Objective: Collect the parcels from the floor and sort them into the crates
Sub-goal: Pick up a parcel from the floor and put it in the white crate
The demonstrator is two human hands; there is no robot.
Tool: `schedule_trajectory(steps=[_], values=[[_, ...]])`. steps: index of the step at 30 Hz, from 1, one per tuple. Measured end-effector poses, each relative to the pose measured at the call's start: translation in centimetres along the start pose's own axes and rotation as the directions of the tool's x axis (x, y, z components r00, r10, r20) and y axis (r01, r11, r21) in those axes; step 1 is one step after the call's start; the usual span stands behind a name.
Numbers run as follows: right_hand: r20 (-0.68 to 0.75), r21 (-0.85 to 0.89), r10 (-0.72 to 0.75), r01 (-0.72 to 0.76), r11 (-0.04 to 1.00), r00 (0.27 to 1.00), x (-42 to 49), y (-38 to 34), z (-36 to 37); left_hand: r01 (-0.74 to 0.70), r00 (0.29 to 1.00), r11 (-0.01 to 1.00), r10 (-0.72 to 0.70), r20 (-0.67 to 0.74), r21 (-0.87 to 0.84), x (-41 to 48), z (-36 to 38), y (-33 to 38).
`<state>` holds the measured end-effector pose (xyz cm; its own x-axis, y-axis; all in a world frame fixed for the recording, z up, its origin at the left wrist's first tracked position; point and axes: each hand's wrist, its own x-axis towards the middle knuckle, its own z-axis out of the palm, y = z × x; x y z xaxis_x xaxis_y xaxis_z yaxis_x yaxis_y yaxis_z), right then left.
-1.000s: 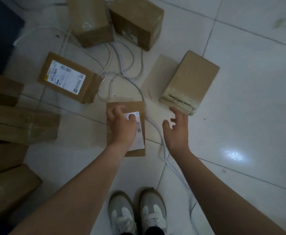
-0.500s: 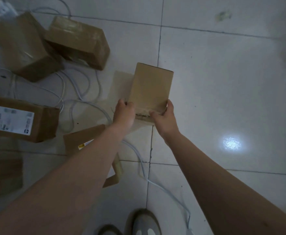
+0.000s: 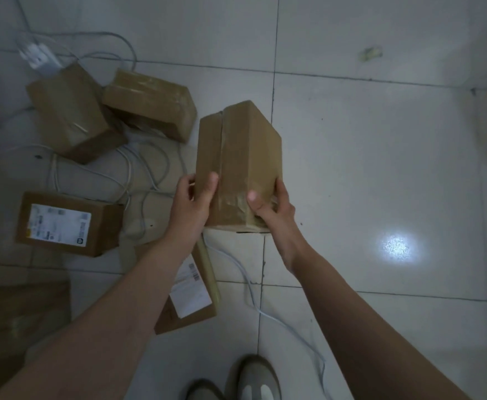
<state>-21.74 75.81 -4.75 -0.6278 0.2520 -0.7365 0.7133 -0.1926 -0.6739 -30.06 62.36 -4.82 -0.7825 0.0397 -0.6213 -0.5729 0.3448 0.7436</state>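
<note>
A plain brown taped parcel (image 3: 239, 157) is held up off the floor at the centre of the view. My left hand (image 3: 193, 200) grips its near left corner and my right hand (image 3: 268, 206) grips its near right corner, thumbs on top. A flat parcel with a white label (image 3: 190, 293) lies on the floor under my left forearm. A labelled box (image 3: 66, 223) lies to the left. Two plain boxes, one upright (image 3: 69, 111) and one lying (image 3: 150, 102), are at the back left. No crate is in view.
White cables (image 3: 138, 166) loop over the tiled floor between the boxes, and one runs past my shoes (image 3: 254, 379). A white power strip (image 3: 39, 57) lies at the back left. More cardboard (image 3: 20, 310) sits at the left edge. The floor to the right is bare tiles.
Both hands have left the flat labelled parcel, gripped the plain box's near end and lifted it off the floor toward me. The view has swung to the right.
</note>
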Motion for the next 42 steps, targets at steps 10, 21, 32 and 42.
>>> schedule_trajectory(steps=[10, 21, 32, 42], values=[[0.036, 0.252, -0.066, 0.055, 0.966, 0.997, -0.9, -1.5, 2.9, -0.052, 0.998, 0.996, 0.054, -0.038, 0.069, -2.5, -5.5, 2.2], [0.069, 0.261, -0.034, 0.015, 0.965, 0.997, -2.5, 0.1, 9.0, -0.210, 0.943, 0.974, 0.181, -0.279, -0.081, -2.9, -10.4, -1.6], [0.147, 0.045, 0.012, -0.019, 0.999, 0.989, -3.3, 4.3, 11.5, 0.096, 0.973, 0.946, -0.154, -0.169, -0.311, -3.3, -13.8, -9.0], [0.242, 0.030, 0.230, -0.244, 0.969, 0.943, -0.9, 11.3, 12.8, 0.421, 0.903, 0.747, -0.395, 0.166, -0.514, -3.5, -13.2, -17.2]])
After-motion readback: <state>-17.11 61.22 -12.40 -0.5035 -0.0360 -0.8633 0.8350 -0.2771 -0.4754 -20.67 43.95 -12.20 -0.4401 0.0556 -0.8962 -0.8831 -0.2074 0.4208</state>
